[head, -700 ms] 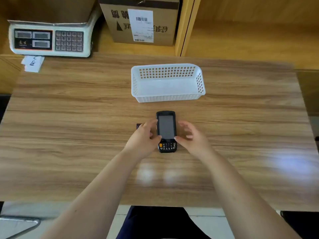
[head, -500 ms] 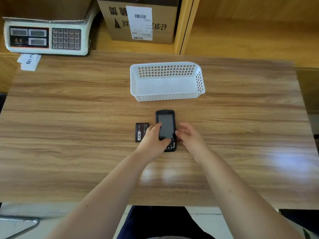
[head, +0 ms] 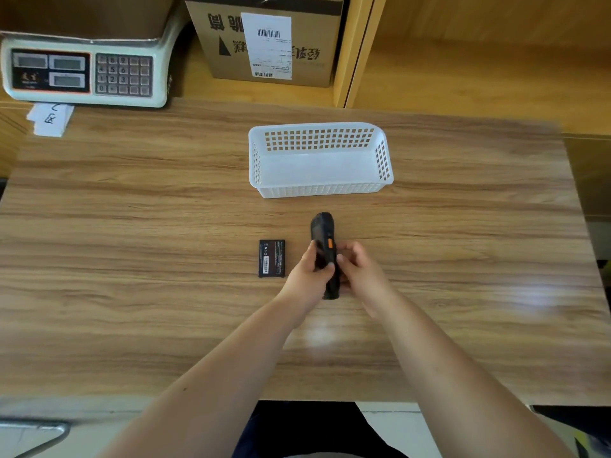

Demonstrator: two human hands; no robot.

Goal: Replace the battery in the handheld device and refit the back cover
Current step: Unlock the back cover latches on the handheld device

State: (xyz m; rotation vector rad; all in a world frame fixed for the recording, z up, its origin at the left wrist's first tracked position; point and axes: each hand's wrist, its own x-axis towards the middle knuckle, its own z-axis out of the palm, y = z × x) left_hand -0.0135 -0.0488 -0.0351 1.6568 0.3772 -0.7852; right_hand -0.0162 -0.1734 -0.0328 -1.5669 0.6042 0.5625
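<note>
The black handheld device [head: 322, 230] stands tipped on its long edge at the middle of the table, its orange side button facing up. My left hand [head: 307, 276] grips it from the left, thumb over the top edge. My right hand [head: 358, 271] holds it from the right, fingers curled against its underside. A flat black battery [head: 271, 258] with a printed label lies on the wood just left of my left hand, untouched. The device's screen and back cover are both hidden from this angle.
A white perforated basket [head: 319, 190] sits empty behind the device. At the back left stand a weighing scale [head: 82, 72] and paper slips [head: 51, 119]. A cardboard box [head: 264, 38] rests on the shelf behind. The wooden table [head: 132, 309] ends near my body.
The device lay flat, screen up, under both hands. Now it is lifted and rolled onto its side between them. The battery, earlier half hidden by my left hand, is in full view.
</note>
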